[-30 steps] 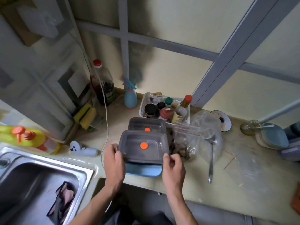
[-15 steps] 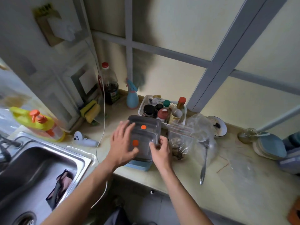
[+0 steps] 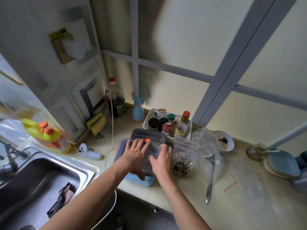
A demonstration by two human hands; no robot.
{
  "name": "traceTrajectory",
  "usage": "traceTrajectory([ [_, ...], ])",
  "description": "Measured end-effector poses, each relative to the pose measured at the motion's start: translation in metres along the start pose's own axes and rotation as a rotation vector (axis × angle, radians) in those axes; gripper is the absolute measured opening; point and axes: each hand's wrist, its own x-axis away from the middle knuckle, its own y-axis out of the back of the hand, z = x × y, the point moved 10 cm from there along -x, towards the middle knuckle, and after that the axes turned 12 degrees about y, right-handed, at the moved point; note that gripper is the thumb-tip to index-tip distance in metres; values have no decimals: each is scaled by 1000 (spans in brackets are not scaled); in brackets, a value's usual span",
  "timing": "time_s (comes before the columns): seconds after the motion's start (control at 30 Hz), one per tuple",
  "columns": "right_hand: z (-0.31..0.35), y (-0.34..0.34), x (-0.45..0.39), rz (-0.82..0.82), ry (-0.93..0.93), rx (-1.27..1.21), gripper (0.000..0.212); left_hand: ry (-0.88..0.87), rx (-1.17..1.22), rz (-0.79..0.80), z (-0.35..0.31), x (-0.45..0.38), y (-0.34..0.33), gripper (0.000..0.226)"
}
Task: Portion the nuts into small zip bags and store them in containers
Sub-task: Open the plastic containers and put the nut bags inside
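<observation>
Evidently light, stiff, slick plastic box (image 3: 147,138); left hand (image 3: 135,154) and right hand (image 3: 162,161) flat on lid, grip wide, fingers spread; best taken by side rims

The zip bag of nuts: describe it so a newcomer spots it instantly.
Start at the white basket of bottles against the window. Just in front of it, right of the right hand, stands the zip bag: clear, red-striped seal, brown nuts inside, unlike the empty crumpled bag beside it.

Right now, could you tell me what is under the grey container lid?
Both hands, left and right, press the grey lid, which sits on a blue container. Its contents are hidden.
</observation>
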Motion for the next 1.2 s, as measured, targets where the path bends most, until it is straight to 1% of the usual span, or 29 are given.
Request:
traceTrajectory([
  [0.1, 0, 3, -8, 3, -12, 41, 53, -7, 7, 2, 0, 2, 2, 154],
  [0.17, -6, -2, -15, 80, -63, 35, 56, -18, 5, -4, -1, 3, 3, 153],
  [0.27, -12, -7, -23, 177, -113, 29, 68, -41, 21, -14, 0, 2, 2, 151],
  [0.4, -15, -9, -31, 244, -136, 61, 81, -81, 61, -74, 5, -2, -2, 153],
  [0.47, -18, -11, -31, 277, -157, 53, 77, -109, 96, -60, 7, -3, -7, 153],
  [0.53, -23, -12, -30, 285, -187, 7, 66, -118, 193, -28, 15, -3, -6, 150],
  [0.57, -24, -11, -29, 277, -191, -13, 59, -82, 295, -36, 24, -3, -3, 144],
  [0.6, -25, -11, -29, 264, -187, -24, 54, 3, 443, -77, 39, -3, 1, 132],
  [0.63, -25, -10, -28, 248, -187, -33, 51, 144, 613, -160, 62, -3, 5, 114],
  [0.67, -25, -8, -26, 232, -191, -43, 50, 327, 768, -263, 90, 3, 4, 91],
  [0.7, -26, -6, -25, 211, -203, -52, 48, 495, 884, -334, 113, 9, -2, 67],
  [0.73, -26, -5, -25, 186, -216, -57, 46, 606, 962, -337, 125, 12, -12, 49],
  [0.77, -28, -5, -24, 155, -227, -55, 42, 640, 985, -302, 127, 13, -20, 38],
  [0.83, -30, -2, -24, 86, -243, -56, 32, 605, 941, -269, 121, 12, -26, 27],
  [0.97, -34, -3, -22, -6, -292, -157, 36, 614, 953, -342, 121, 14, -25, 16],
  [1.07, -38, 0, -19, -98, -315, -180, 37, 644, 1016, -387, 120, 18, -24, 14],
  [1.2, -44, 20, -10, -243, -334, -239, 23, 679, 1041, -439, 101, 32, -10, 14],
])
